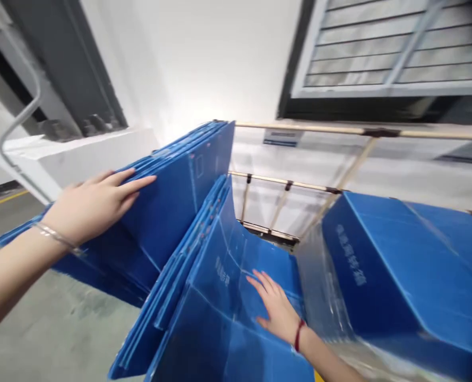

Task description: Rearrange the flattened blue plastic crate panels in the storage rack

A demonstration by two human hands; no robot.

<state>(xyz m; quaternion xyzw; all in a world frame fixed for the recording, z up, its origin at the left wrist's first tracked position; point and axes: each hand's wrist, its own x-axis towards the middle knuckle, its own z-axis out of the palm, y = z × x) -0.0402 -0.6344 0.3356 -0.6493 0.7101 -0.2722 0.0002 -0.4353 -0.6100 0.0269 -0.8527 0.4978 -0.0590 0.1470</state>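
Note:
My left hand (96, 201), with a silver bracelet at the wrist, lies over the top edge of a stack of folded blue plastic boxes (180, 180). Its fingers are stretched out, and the index finger rests along the near face. A second stack of flattened blue boxes (183, 270) leans beside the first, lower and to the right. My right hand (273, 307), wearing a dark red cord, has its fingers spread over a blue sheet (236, 297) with pale printed characters. Whether the right hand touches that sheet I cannot tell.
A large blue box (411, 265) with white lettering stands at the right. Behind runs a rack of cream pipes (311, 127) with dark joints, against a white wall. A barred window (379, 48) is at the upper right, a white ledge (84, 159) at the left, grey floor (80, 323) below.

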